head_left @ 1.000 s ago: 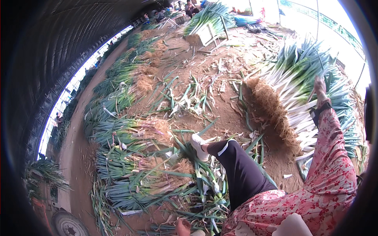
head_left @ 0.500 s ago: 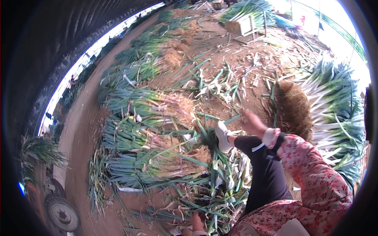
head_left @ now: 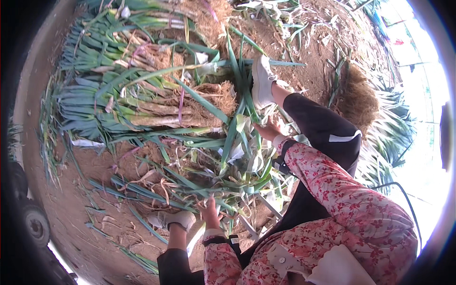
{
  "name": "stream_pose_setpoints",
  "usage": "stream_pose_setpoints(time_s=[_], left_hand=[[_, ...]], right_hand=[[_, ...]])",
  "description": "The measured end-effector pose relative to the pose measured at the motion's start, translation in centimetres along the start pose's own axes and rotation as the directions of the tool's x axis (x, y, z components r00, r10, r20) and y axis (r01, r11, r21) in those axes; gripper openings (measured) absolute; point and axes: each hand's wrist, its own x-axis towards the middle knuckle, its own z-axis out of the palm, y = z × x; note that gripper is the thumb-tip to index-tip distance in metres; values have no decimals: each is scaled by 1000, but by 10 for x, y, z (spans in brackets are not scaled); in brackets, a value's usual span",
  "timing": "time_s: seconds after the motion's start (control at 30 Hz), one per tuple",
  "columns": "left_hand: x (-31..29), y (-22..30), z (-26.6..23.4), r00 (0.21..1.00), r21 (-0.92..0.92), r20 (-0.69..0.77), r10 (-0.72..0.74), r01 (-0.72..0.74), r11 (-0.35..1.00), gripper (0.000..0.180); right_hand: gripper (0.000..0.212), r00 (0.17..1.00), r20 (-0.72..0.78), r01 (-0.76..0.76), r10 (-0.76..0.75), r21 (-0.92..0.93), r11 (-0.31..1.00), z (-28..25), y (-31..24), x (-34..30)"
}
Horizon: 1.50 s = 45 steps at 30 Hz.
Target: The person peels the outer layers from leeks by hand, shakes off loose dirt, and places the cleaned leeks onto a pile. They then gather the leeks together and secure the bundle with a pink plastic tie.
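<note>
Between my two feet lies a tangled heap of loose onion leaves [head_left: 237, 154], green blades mixed with pale, papery strips. My right hand [head_left: 270, 130] reaches down to the heap's far edge beside my shoe, its fingers apart against the leaves. Lower down, my left hand [head_left: 209, 213] is over the near part of the heap with its fingers spread, close to some green blades. Neither hand visibly grips anything. Just left of the heap lies a bundle of long green onions [head_left: 156, 102], roots toward me and tied with a purple band [head_left: 182, 97].
More onion bundles [head_left: 114, 47] lie in a row farther up on the left. A big stack of onions [head_left: 384, 128] with brown roots stands behind my right leg. White shoes [head_left: 262, 83] flank the heap. A wheel [head_left: 35, 224] shows at the lower left; metal bars [head_left: 249, 227] stand by my lap.
My view has tipped down toward the ground near me. My right hand has come down from the air to the leaf heap, and my left hand has reached in over its near side.
</note>
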Motion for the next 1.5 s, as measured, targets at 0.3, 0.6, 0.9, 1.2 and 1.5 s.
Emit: stream_pose_setpoints(time_s=[0.3, 0.6, 0.9, 1.2, 1.5], left_hand=[[-5, 11, 38, 883, -172, 465, 61, 23, 985, 79], [16, -6, 86, 856, -471, 458, 240, 4, 882, 57], [7, -76, 72, 793, -294, 529, 302, -163, 942, 43], [-59, 238, -123, 359, 149, 115, 926, -928, 341, 41], [-236, 312, -393, 333, -433, -490, 805, -895, 106, 41]], right_hand=[[87, 995, 102, -30, 21, 84, 996, 80, -15, -35], [69, 713, 697, -160, -75, 266, 951, 105, -60, -133], [65, 576, 796, 30, -184, 204, 978, 116, -26, -178], [46, 389, 592, 679, -706, 333, 654, 25, -272, -140], [24, -103, -480, 941, -871, 238, -242, -191, -465, -266]])
